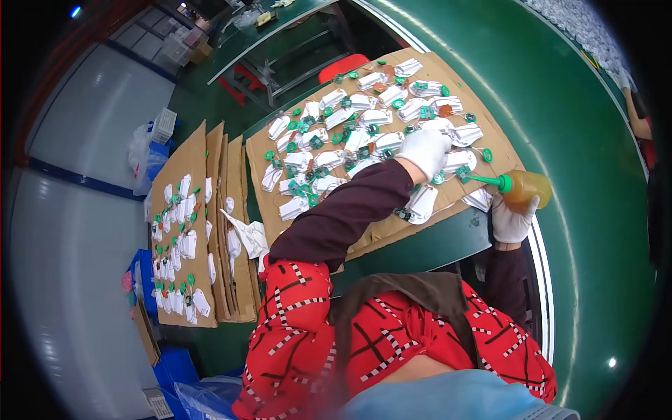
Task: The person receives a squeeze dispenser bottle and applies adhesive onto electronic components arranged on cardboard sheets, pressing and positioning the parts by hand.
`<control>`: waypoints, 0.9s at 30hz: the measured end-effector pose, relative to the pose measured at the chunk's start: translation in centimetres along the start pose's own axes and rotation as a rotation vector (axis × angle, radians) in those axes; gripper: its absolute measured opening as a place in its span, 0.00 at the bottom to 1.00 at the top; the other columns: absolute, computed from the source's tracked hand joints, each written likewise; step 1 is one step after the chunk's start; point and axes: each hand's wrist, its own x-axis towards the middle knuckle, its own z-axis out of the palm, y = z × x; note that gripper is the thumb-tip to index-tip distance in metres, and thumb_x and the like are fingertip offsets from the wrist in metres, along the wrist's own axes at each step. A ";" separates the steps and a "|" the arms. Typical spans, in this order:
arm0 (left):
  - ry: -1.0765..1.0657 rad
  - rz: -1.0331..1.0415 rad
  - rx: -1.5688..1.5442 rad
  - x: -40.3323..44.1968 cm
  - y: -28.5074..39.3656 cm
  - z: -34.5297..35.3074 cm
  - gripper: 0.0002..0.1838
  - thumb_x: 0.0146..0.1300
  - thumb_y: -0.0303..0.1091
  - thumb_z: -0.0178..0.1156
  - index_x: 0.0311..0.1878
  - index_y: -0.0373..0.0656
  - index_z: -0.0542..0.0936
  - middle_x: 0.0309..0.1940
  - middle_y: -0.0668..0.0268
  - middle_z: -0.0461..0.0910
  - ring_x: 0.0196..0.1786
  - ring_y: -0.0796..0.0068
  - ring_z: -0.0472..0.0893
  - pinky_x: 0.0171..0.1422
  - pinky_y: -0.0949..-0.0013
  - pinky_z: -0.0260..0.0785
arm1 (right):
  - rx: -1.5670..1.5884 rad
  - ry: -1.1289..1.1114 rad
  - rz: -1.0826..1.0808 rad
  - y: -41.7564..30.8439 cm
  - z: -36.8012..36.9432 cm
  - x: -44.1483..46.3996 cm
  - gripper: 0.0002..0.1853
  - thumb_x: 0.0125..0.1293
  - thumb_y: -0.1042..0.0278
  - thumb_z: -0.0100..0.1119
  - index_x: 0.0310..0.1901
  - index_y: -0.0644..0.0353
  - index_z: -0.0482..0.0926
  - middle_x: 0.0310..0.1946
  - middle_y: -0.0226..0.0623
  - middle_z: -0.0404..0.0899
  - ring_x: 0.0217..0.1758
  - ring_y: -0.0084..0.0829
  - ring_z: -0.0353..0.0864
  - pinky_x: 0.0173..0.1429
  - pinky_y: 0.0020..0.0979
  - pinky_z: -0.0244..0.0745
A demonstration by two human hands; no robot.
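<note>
My right hand (513, 218), in a white glove, is wrapped round a squeeze bottle (526, 190) of amber liquid. Its green spout points left, with the tip close to a white plastic piece (459, 162) that has a green circuit board beside it. My left hand (427, 150), also gloved, reaches over the cardboard sheet (490, 126) with its fingers bent down among the white pieces. A white piece (467, 134) lies beside its fingertips; what the fingers pinch, if anything, is hidden. Several similar pieces with green discs and thin wires cover the sheet.
More cardboard sheets (183, 150) bearing white pieces stand at the left. A white cloth (248, 234) lies by the sheet's left corner. A red stool (343, 66) is behind the table. At the far right another person's arm (638, 126) shows.
</note>
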 end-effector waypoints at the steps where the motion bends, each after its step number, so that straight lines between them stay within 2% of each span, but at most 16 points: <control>1: 0.314 0.215 -0.019 0.2 -0.5 1.5 0.13 0.53 0.43 0.64 0.32 0.43 0.83 0.28 0.60 0.82 0.34 0.57 0.82 0.43 0.60 0.74 | -0.025 -0.032 0.006 0.1 0.2 -0.4 0.26 0.67 0.53 0.57 0.62 0.55 0.66 0.62 0.39 0.69 0.64 0.40 0.69 0.64 0.50 0.69; 3: 0.426 0.316 -0.188 1.3 -1.3 3.4 0.14 0.53 0.44 0.64 0.31 0.42 0.84 0.28 0.59 0.82 0.33 0.58 0.82 0.42 0.60 0.74 | -0.005 0.037 -0.018 0.3 -0.8 -0.8 0.26 0.67 0.52 0.55 0.62 0.54 0.67 0.63 0.38 0.68 0.64 0.41 0.68 0.68 0.54 0.62; 5: 0.145 0.165 -0.145 0.4 -0.6 1.4 0.12 0.52 0.41 0.65 0.31 0.41 0.85 0.29 0.57 0.83 0.34 0.60 0.82 0.43 0.63 0.74 | -0.039 0.142 -0.025 0.6 -1.4 -0.8 0.26 0.67 0.51 0.55 0.62 0.54 0.67 0.62 0.37 0.69 0.64 0.40 0.68 0.68 0.54 0.60; 7: -0.074 -0.084 -0.195 0.1 -0.9 0.7 0.11 0.50 0.40 0.64 0.34 0.47 0.86 0.35 0.57 0.82 0.40 0.60 0.83 0.48 0.61 0.74 | -0.029 0.089 -0.015 0.7 -0.9 -0.6 0.26 0.68 0.52 0.54 0.62 0.55 0.67 0.60 0.37 0.71 0.64 0.41 0.68 0.68 0.54 0.60; 9: -0.029 -0.112 -0.257 -0.2 -1.0 0.1 0.10 0.48 0.38 0.63 0.34 0.49 0.87 0.34 0.57 0.83 0.40 0.58 0.83 0.50 0.63 0.74 | -0.214 0.160 -0.064 0.4 0.6 -0.3 0.25 0.68 0.56 0.55 0.63 0.56 0.66 0.59 0.36 0.72 0.63 0.39 0.69 0.65 0.50 0.65; 11: -0.051 -0.186 -0.302 -0.1 -1.7 0.6 0.12 0.47 0.39 0.65 0.35 0.48 0.87 0.33 0.57 0.84 0.41 0.59 0.83 0.51 0.64 0.73 | -0.441 0.135 -0.155 -0.2 3.8 0.1 0.24 0.67 0.61 0.55 0.62 0.58 0.66 0.56 0.37 0.73 0.61 0.36 0.71 0.62 0.46 0.69; 12: -0.040 -0.158 -0.288 -0.1 -1.8 0.8 0.13 0.52 0.37 0.67 0.39 0.40 0.85 0.31 0.59 0.85 0.34 0.71 0.84 0.42 0.69 0.74 | -0.442 0.147 -0.162 -0.6 5.1 0.5 0.24 0.67 0.61 0.55 0.62 0.58 0.66 0.56 0.37 0.73 0.61 0.36 0.71 0.62 0.46 0.69; 14: -0.040 -0.178 -0.301 -0.2 -1.7 1.0 0.13 0.52 0.36 0.67 0.39 0.39 0.85 0.31 0.59 0.85 0.34 0.72 0.83 0.41 0.70 0.74 | -0.732 -0.014 -0.318 -1.1 7.3 1.3 0.23 0.62 0.70 0.63 0.58 0.61 0.70 0.48 0.34 0.77 0.51 0.28 0.77 0.54 0.32 0.74; 15: -0.029 -0.206 -0.315 -0.2 -1.8 1.1 0.12 0.52 0.35 0.67 0.39 0.39 0.85 0.30 0.60 0.85 0.33 0.74 0.83 0.40 0.71 0.74 | -0.731 -0.003 -0.318 -1.0 8.5 1.4 0.23 0.62 0.70 0.63 0.58 0.61 0.70 0.48 0.34 0.77 0.51 0.28 0.77 0.54 0.32 0.74; 17: -0.042 -0.223 -0.343 -0.2 -1.9 1.6 0.13 0.51 0.34 0.68 0.39 0.39 0.85 0.29 0.61 0.85 0.31 0.76 0.82 0.39 0.72 0.73 | -0.913 0.031 -0.383 -0.4 10.6 1.2 0.26 0.55 0.75 0.69 0.56 0.62 0.71 0.44 0.33 0.78 0.48 0.26 0.77 0.52 0.29 0.74; 18: -0.024 -0.210 -0.325 -0.3 -1.9 1.6 0.12 0.51 0.34 0.68 0.38 0.38 0.85 0.29 0.61 0.85 0.31 0.76 0.82 0.38 0.72 0.73 | -0.913 0.074 -0.308 -0.1 10.9 1.2 0.29 0.51 0.77 0.72 0.55 0.63 0.71 0.44 0.32 0.79 0.46 0.26 0.78 0.51 0.28 0.74; 21: 0.010 -0.199 -0.321 -0.4 -2.2 2.1 0.12 0.50 0.33 0.68 0.37 0.38 0.85 0.28 0.61 0.85 0.30 0.76 0.82 0.36 0.73 0.73 | -1.032 0.095 -0.210 1.2 11.9 1.4 0.28 0.55 0.77 0.69 0.57 0.64 0.70 0.45 0.31 0.78 0.46 0.24 0.77 0.51 0.27 0.73; 22: 0.017 -0.200 -0.315 -0.4 -2.2 2.1 0.12 0.50 0.32 0.67 0.37 0.38 0.85 0.28 0.61 0.85 0.30 0.76 0.82 0.36 0.73 0.73 | -1.058 0.085 -0.240 1.2 8.9 2.2 0.28 0.53 0.76 0.71 0.56 0.63 0.72 0.44 0.31 0.79 0.45 0.24 0.77 0.50 0.26 0.74; 25: 0.035 -0.187 -0.304 -0.6 -2.2 2.2 0.11 0.49 0.32 0.67 0.37 0.38 0.85 0.27 0.61 0.84 0.28 0.77 0.81 0.36 0.73 0.73 | -1.058 0.159 -0.245 2.2 9.9 2.6 0.29 0.52 0.76 0.72 0.56 0.63 0.72 0.45 0.33 0.79 0.47 0.25 0.78 0.52 0.27 0.74; 27: 0.064 -0.177 -0.331 -0.8 -1.9 1.9 0.12 0.50 0.32 0.67 0.37 0.38 0.85 0.26 0.61 0.84 0.28 0.77 0.81 0.35 0.73 0.73 | -1.138 0.109 -0.256 2.3 10.2 2.8 0.31 0.49 0.74 0.75 0.56 0.63 0.72 0.47 0.33 0.79 0.48 0.26 0.79 0.54 0.28 0.75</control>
